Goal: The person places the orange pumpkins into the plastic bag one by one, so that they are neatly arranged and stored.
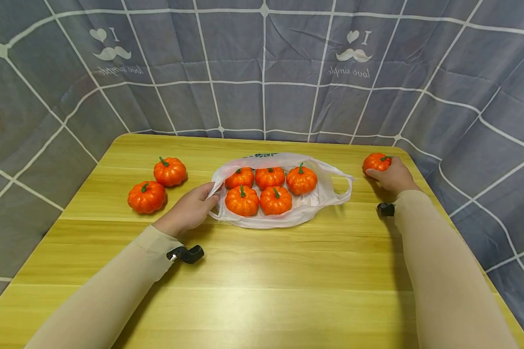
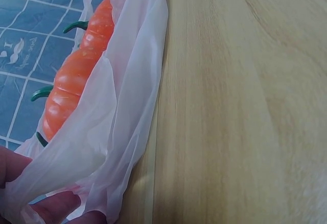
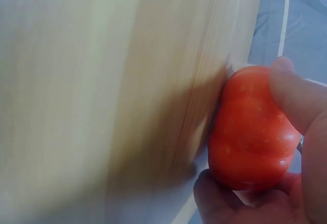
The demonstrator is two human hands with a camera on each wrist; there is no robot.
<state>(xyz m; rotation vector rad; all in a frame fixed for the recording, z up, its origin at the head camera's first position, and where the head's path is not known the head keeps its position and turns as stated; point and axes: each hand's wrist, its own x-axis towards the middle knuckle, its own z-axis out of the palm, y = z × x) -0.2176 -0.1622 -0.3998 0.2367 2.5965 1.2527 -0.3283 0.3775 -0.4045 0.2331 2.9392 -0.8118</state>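
A white plastic bag (image 1: 320, 206) lies spread on the table with its mouth up and several small orange pumpkins (image 1: 276, 200) inside. At its left handle, my left hand (image 1: 192, 208) holds the plastic between thumb and fingers; the left wrist view shows the thin film (image 2: 135, 81) running from those fingers. Far to the right, my right hand (image 1: 395, 177) grips a single pumpkin (image 1: 374, 164) with a green stem. In the right wrist view the thumb (image 3: 296, 91) and fingers wrap opposite sides of that pumpkin (image 3: 250, 132), close to the tabletop.
Two more pumpkins, one nearer (image 1: 146, 198) and one behind it (image 1: 170, 172), sit on the table left of the bag. The wooden table (image 1: 262, 291) ends at a grey checked curtain (image 1: 262, 72) along the back and sides.
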